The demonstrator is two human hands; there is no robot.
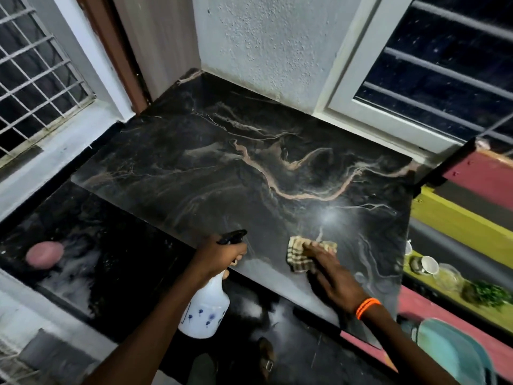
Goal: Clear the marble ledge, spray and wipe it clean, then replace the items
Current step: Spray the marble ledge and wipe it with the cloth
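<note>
The black marble ledge point(249, 168) with pale pink veins fills the middle of the view, and nothing stands on it. My left hand point(222, 257) grips a white spray bottle point(206, 309) with blue flower prints and a black nozzle, held at the ledge's front edge. My right hand point(330, 270), an orange band on its wrist, presses flat on a beige checked cloth point(298, 257) lying on the marble near the front right.
On a yellow-green shelf point(455, 226) to the right stand a white cup point(429, 264), a glass jar point(447, 276) and a small green plant point(485, 293). A teal object point(455, 354) lies at the lower right. A pink object point(44, 254) rests on the dark floor to the left. Barred windows flank the corner.
</note>
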